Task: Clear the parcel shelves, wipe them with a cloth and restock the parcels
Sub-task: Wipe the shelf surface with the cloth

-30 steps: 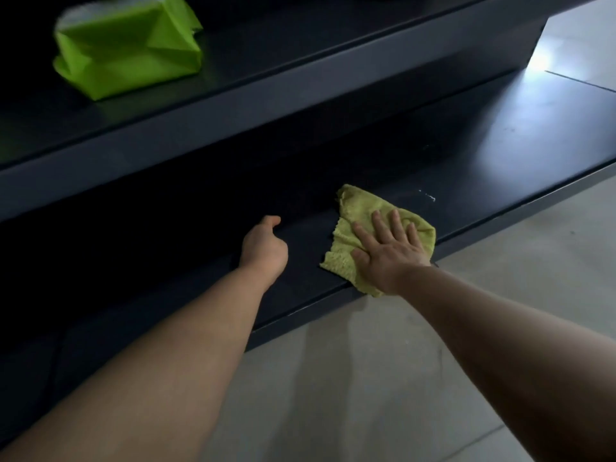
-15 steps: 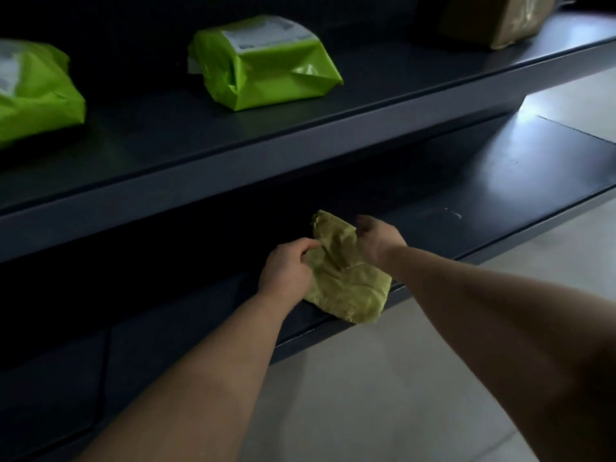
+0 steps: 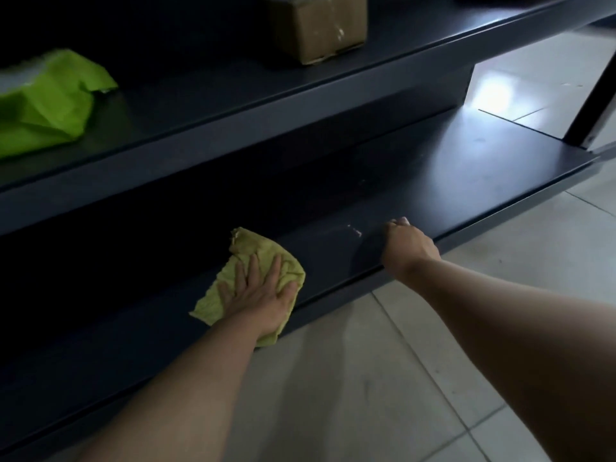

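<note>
Swapped from the right hand (image 3: 407, 245), the cloth (image 3: 260, 249) is lying lower centre on the bottom shelf (image 3: 450, 181), the left hand (image 3: 258, 303) pressing it with spread fingers (image 3: 252, 273); right fingers curled, empty. Overhanging the edge, it could be slipping off.

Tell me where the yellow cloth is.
Head view: the yellow cloth lies left of centre on the lower shelf near its front edge, flat under the left hand, left of the right hand.

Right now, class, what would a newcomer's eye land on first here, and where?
The yellow cloth, pressed flat under the left hand on the bottom shelf, stands out first. Next comes the bright green parcel, left on the upper shelf, with a brown cardboard box further right.
</note>
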